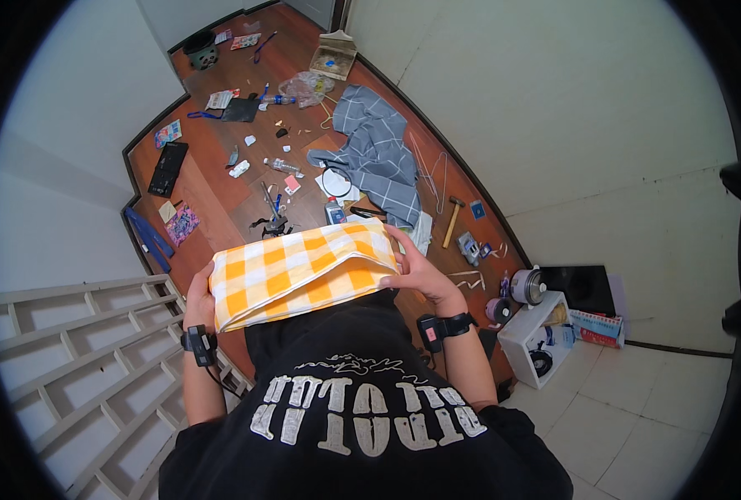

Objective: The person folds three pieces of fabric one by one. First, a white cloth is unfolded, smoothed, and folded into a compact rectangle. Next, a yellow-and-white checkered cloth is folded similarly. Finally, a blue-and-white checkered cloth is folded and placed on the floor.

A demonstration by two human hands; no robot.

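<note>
A yellow-and-white checked cloth (301, 262), folded into a long rectangle, is held up in front of my black shirt. My left hand (201, 294) grips its left end, with most of the fingers hidden by the fabric. At the right end my right hand (417, 265) pinches the edge, thumb on the near side. The upper layer gapes along the near side. Dark bands with small devices sit on both wrists. Just beyond the cloth, on the wooden floor, are a small bottle with a red cap (334, 211) and a black tripod-like stand (275, 219).
A grey checked cloth (376, 144) lies crumpled ahead. Plastic bottles (281, 165), paper scraps and a black folder-like item (168, 169) litter the floor. To the right are a hammer (453, 222), a steel-lidded pot (528, 286) and a white box (511, 344). A white lattice rack (95, 350) stands left.
</note>
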